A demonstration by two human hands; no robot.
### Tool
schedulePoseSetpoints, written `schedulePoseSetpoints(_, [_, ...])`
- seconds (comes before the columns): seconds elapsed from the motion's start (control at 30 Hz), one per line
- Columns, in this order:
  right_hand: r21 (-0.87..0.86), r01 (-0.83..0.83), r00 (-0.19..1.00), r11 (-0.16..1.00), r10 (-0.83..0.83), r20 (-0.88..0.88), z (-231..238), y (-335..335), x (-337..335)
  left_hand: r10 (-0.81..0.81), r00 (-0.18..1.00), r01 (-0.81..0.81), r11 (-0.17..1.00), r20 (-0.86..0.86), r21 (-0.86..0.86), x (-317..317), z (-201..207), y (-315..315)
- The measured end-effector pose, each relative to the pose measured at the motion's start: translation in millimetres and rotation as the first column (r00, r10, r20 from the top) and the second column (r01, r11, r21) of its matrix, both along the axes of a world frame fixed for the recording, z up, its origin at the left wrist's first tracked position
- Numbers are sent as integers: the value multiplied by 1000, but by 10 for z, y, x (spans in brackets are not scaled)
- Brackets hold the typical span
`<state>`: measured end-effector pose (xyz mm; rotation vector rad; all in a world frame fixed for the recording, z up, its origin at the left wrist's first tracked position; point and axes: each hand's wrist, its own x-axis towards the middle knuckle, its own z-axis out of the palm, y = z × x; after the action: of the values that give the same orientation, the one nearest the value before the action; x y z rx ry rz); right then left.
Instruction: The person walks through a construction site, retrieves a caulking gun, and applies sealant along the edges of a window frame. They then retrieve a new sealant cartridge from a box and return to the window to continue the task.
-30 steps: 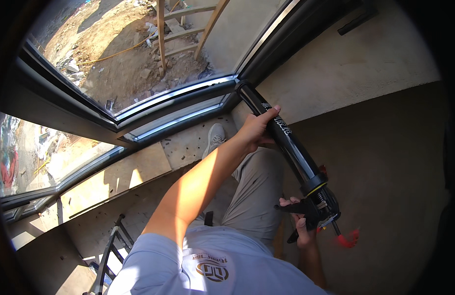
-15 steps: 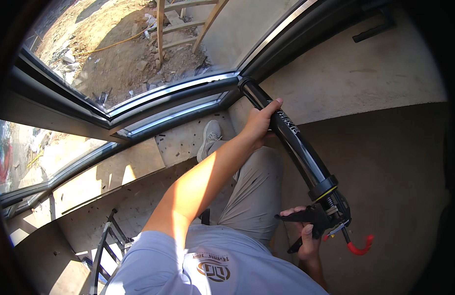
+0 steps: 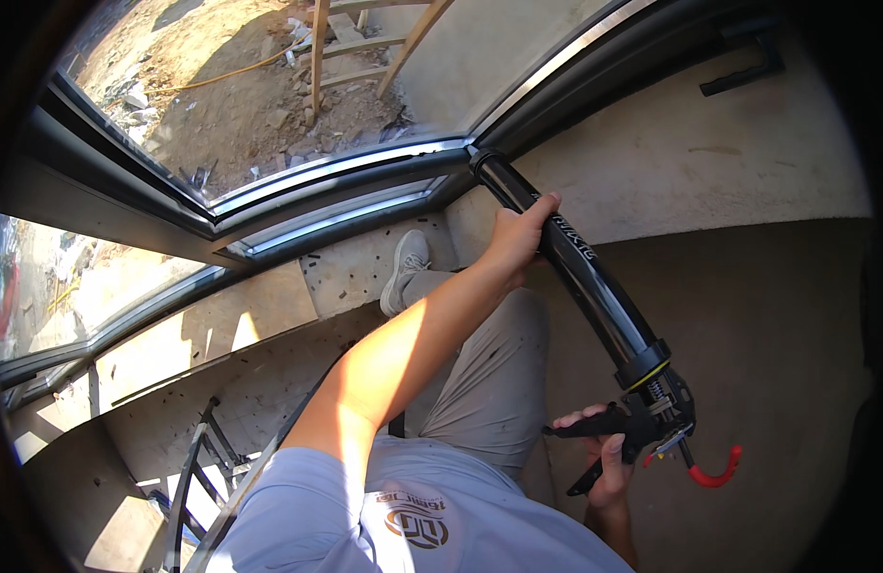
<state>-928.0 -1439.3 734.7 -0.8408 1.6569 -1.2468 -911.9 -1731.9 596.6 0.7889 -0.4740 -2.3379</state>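
Rear of caulking gun has swung slightly farther from window frame; nozzle sits at frame's corner. Left hand grips barrel nearer frame, right hand grips handle farther off.

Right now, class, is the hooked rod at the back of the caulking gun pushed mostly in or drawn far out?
Mostly in: only a short length of rod shows between the caulking gun and its red hook.
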Motion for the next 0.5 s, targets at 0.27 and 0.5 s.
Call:
schedulePoseSetpoints(0.27, [18,8,1000,1000,-8,-16,85,4,0,46,999,-46,999,8,8,64,21,22])
schedulePoseSetpoints(0.5, [45,-7,1000,999,8,-16,173,-18,54,82,996,-83,997,27,9,220,91,37])
